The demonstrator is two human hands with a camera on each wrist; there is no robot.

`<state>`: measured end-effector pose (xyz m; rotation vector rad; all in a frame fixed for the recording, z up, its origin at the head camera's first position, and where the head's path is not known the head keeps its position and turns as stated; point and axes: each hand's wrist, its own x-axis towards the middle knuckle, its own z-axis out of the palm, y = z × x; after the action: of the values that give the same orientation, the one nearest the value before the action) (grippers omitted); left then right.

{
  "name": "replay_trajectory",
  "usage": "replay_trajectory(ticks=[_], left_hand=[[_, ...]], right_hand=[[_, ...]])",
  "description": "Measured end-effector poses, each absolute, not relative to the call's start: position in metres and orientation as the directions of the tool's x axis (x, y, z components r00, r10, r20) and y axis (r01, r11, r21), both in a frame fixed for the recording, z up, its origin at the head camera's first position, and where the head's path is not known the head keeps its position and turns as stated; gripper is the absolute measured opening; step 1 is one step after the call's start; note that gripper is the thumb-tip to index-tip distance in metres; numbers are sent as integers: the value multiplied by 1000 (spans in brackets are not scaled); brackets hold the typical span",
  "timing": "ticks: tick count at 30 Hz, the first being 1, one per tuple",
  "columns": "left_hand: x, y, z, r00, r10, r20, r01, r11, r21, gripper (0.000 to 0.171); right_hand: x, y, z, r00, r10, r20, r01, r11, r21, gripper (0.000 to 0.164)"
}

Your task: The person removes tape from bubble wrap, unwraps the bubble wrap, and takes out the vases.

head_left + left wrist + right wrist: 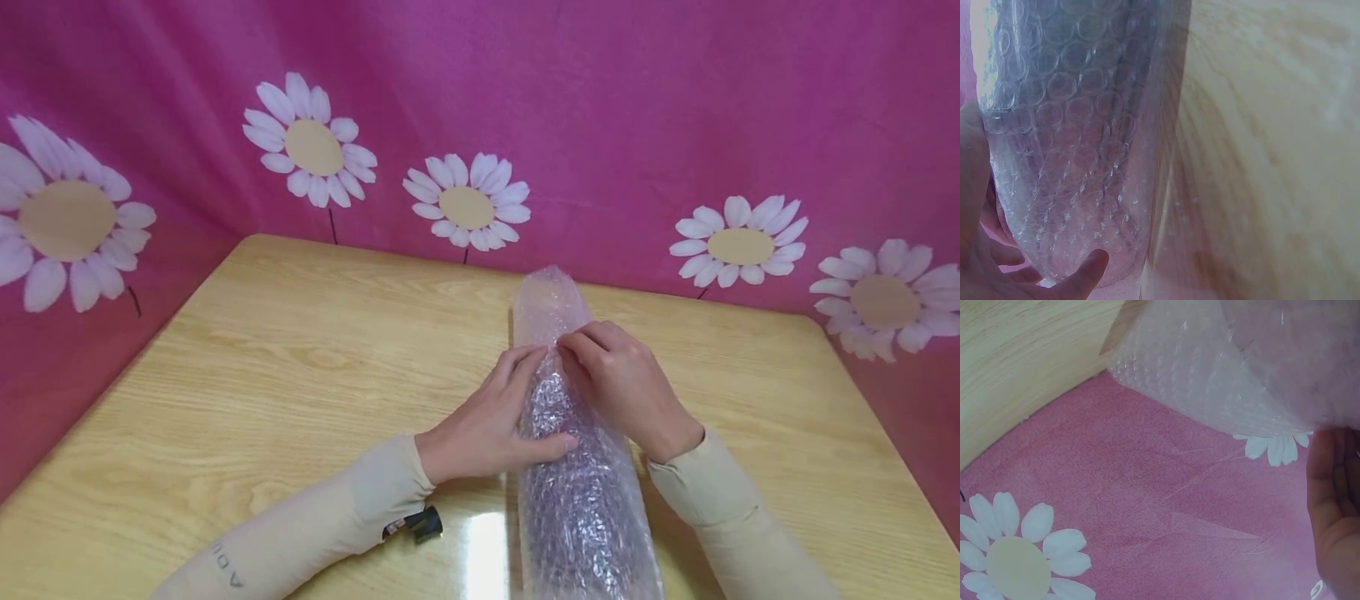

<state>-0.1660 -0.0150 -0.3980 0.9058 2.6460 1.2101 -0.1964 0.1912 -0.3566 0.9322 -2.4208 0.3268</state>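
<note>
A long bundle of clear bubble wrap (pixel 592 517) lies lengthwise on the table, rounded at its far end. My left hand (pixel 487 425) rests on its left side, thumb stretched across the top and fingers reaching toward the middle. In the left wrist view, the thumb (pixel 1088 272) touches the bubbled surface. The right hand (pixel 630 383) bends over from the right, its fingertips pinching the film close to the left fingertips. In the right wrist view, this hand (pixel 1338 519) shows only partly, beside the wrap (pixel 1179 369). What the wrap encloses cannot be made out.
The bundle stands on a light wooden table (pixel 300 375). A pink cloth (pixel 600 125) with white daisies rises along the back and both sides. A small black object (pixel 425 524) sits by the left sleeve.
</note>
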Motion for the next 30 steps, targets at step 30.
replay_trajectory(ticks=[30], left_hand=[[-166, -17, -397, -825, 549, 133, 459, 515, 724, 114]], right_hand=[[-201, 194, -357, -581, -540, 609, -705, 707, -46, 25]])
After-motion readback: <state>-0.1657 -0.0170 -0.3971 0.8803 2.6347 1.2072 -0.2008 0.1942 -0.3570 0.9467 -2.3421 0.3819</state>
